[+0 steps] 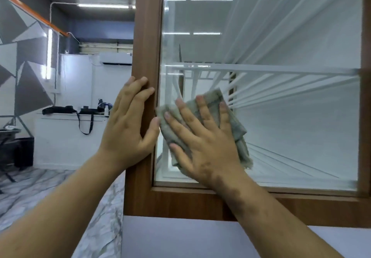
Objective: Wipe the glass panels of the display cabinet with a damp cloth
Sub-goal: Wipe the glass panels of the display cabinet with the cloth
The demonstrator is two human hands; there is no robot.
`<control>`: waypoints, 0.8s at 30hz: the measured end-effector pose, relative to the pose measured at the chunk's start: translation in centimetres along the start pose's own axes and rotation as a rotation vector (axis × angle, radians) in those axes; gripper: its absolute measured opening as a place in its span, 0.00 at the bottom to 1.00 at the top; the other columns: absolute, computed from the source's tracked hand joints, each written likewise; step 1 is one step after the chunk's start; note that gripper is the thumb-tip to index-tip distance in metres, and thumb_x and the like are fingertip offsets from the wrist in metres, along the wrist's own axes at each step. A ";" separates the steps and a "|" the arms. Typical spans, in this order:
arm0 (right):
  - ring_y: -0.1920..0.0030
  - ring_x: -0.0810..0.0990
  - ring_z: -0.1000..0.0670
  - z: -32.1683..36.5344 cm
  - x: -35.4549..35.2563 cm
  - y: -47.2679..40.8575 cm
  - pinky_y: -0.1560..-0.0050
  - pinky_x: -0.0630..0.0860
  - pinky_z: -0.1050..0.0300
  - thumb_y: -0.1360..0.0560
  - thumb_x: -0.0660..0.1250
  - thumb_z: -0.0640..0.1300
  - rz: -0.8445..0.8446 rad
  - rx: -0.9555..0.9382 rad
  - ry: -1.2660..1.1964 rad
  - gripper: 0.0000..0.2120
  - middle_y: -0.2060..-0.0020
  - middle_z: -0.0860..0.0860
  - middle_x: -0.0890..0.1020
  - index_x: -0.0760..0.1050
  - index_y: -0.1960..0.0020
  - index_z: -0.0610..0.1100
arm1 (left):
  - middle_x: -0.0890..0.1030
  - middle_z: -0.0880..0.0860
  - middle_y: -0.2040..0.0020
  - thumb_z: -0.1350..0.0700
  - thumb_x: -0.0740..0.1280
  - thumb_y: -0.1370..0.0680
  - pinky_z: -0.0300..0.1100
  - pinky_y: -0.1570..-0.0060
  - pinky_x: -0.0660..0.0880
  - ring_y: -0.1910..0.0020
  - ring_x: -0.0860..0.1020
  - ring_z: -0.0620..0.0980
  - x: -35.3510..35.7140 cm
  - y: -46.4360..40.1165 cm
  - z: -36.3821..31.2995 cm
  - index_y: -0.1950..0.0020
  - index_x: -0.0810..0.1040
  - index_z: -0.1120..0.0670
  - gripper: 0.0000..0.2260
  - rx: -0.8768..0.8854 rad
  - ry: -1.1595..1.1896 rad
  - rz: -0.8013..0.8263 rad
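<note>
Head: marble floor, patterned wall.

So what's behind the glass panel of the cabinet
Behind the glass panel are white wire racks with nothing visible on them. The cloth under the right hand covers part of the lower left.

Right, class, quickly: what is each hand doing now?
Left hand: open, fingers resting on the wooden frame.
Right hand: open, flat, pressing the cloth against the glass panel.
</note>
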State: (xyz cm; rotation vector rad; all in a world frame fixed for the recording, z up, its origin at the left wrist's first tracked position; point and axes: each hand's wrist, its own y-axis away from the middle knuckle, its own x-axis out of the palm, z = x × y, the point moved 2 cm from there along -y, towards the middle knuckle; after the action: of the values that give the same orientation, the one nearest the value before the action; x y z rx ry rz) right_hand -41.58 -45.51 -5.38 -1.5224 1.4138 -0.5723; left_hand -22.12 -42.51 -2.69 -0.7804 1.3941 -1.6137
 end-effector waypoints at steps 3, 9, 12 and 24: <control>0.16 0.51 0.40 -5.6 -0.4 5.0 0.23 0.51 0.25 0.17 0.53 0.60 -0.042 0.040 0.014 0.29 0.17 0.53 0.58 0.58 0.17 0.56 | 0.69 0.59 0.25 0.52 0.63 0.22 0.46 0.20 0.57 0.21 0.62 0.57 -0.3 -1.2 0.3 0.29 0.72 0.62 0.24 -0.021 0.052 0.028; 0.16 0.49 0.41 -16.9 -4.0 -0.2 0.20 0.45 0.29 0.16 0.54 0.55 -0.157 0.515 -0.091 0.28 0.17 0.53 0.56 0.57 0.16 0.54 | 0.69 0.54 0.25 0.52 0.64 0.23 0.47 0.20 0.57 0.19 0.61 0.53 -1.2 -6.2 0.3 0.31 0.74 0.62 0.23 -0.018 0.055 0.039; 0.16 0.50 0.41 -17.6 -5.1 -7.4 0.19 0.42 0.33 0.16 0.52 0.56 -0.183 0.500 -0.107 0.28 0.18 0.51 0.58 0.56 0.17 0.52 | 0.72 0.58 0.28 0.52 0.64 0.24 0.49 0.20 0.58 0.21 0.64 0.57 -1.3 -10.9 0.0 0.33 0.76 0.63 0.23 -0.016 -0.026 0.025; 0.16 0.51 0.41 -17.8 -8.3 -21.3 0.21 0.38 0.31 0.14 0.50 0.49 -0.079 0.357 -0.307 0.26 0.16 0.51 0.54 0.53 0.16 0.52 | 0.82 0.56 0.40 0.55 0.66 0.18 0.46 0.40 0.74 0.42 0.78 0.53 1.5 -34.5 -4.1 0.33 0.80 0.59 0.16 -0.105 0.015 0.181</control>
State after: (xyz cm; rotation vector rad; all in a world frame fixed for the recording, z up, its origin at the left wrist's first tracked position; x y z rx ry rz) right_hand -47.75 -45.88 22.95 -1.3163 0.9627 -0.5761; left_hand -33.14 -41.14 30.28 -0.6822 1.5250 -1.4188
